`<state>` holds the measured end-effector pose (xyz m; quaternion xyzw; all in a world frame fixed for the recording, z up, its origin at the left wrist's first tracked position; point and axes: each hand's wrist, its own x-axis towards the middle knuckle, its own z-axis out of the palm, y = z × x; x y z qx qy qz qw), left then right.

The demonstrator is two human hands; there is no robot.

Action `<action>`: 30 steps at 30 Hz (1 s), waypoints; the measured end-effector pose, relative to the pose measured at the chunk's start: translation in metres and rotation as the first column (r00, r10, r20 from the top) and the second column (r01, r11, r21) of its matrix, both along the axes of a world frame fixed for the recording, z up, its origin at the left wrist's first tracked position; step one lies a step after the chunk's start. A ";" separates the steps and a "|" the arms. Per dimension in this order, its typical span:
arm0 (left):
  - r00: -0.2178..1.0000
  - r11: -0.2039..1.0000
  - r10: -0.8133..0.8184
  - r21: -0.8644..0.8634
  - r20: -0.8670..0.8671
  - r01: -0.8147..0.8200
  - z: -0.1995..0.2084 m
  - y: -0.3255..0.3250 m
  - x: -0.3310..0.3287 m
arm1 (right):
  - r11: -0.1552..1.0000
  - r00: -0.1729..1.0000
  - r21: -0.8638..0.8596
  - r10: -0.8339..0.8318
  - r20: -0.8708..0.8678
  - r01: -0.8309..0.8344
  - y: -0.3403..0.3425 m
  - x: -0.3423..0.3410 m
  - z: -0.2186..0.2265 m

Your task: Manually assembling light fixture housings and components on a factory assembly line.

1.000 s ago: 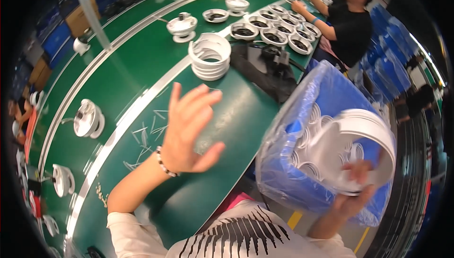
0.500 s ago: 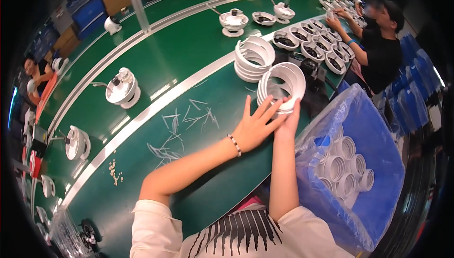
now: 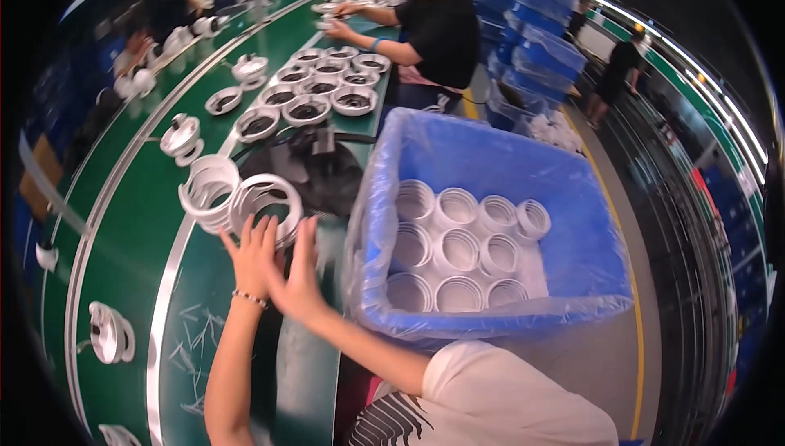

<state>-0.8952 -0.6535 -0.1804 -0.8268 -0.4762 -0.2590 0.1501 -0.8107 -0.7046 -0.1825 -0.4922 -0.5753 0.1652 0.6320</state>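
Observation:
Two stacks of white plastic rings stand side by side on the bench. The right-hand ring stack (image 3: 293, 215) is right in front of my hands, and the other ring stack (image 3: 196, 194) touches or nearly touches its left side. My left hand (image 3: 252, 262), with a beaded bracelet at the wrist, has its fingers spread against the near side of the right-hand stack. My right hand (image 3: 296, 284) crosses close beside it, fingers stretched upward at the stack's near right edge. Neither hand is wrapped round a ring; slight blur hides the exact contact.
At my right a blue bin (image 3: 499, 147), lined with clear plastic, holds several white rings (image 3: 459, 250) in rows. Round white housings (image 3: 307, 109) with black insides fill the bench beyond. A co-worker (image 3: 437, 33) works past them. Thin plastic strips (image 3: 195, 340) lie at left.
The view has turned right, bringing the whole bin into sight. My hands stay by the right-hand stack; the right hand's fingers have straightened away from its rim.

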 end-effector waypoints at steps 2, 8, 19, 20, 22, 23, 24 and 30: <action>0.992 0.994 -0.107 0.031 0.073 0.105 0.029 -0.014 0.018 | 0.977 0.976 0.069 0.194 0.100 -0.201 -0.061 0.018 0.048; 0.992 0.994 0.105 0.031 0.068 -0.107 0.070 0.028 0.030 | 0.895 0.863 0.140 0.352 0.363 -0.424 -0.182 0.098 0.091; 0.997 0.979 0.066 -0.191 -0.047 -0.074 0.041 0.084 0.013 | 0.766 0.640 -0.405 -0.011 0.768 0.499 -0.150 0.378 0.148; 0.997 0.980 0.063 -0.187 -0.051 -0.072 0.047 0.087 0.014 | 0.662 0.619 -0.498 0.065 0.782 0.560 -0.143 0.406 0.148; 0.997 0.979 0.048 -0.195 -0.064 -0.060 0.044 0.091 0.021 | 0.473 0.594 -0.605 0.195 0.781 0.641 -0.130 0.462 0.131; 0.996 0.981 0.047 -0.187 -0.076 -0.060 0.044 0.094 0.019 | 0.413 0.583 -0.627 0.244 0.775 0.661 -0.124 0.481 0.120; 0.997 0.977 0.035 -0.208 -0.073 -0.049 0.044 0.095 0.019 | 0.400 0.590 -0.638 0.253 0.767 0.658 -0.118 0.493 0.109; 0.999 0.982 0.025 -0.185 -0.035 -0.031 0.043 0.098 0.000 | 0.373 0.356 -0.602 0.548 0.757 0.706 -0.089 0.531 0.013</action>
